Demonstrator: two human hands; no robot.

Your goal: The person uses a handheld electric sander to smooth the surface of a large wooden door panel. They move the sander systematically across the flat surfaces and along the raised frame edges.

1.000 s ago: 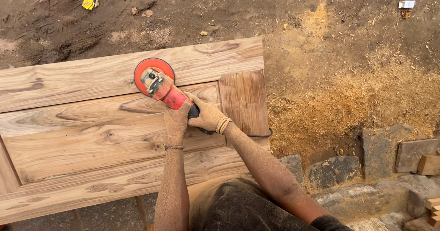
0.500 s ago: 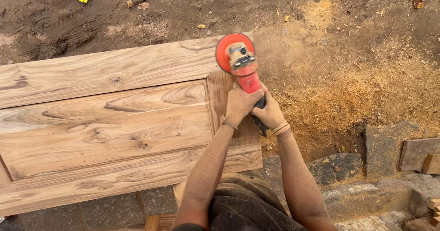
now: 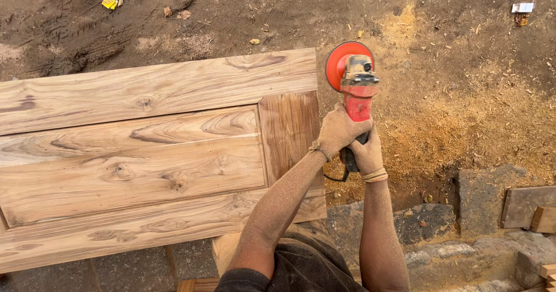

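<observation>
Both hands, left hand [image 3: 339, 131] and right hand [image 3: 366, 153], grip a red angle grinder [image 3: 354, 80] just beyond the wooden door panel [image 3: 156, 153]; its disc could gouge the edge.

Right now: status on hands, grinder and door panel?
Left hand and right hand both gripping red angle grinder. Disc just off right edge of wooden door panel, over sawdust. Nothing in the way.

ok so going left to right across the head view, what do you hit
wooden door panel → left hand → red angle grinder, gripped by both hands → right hand → sawdust pile → stone block → wood offcuts
</observation>
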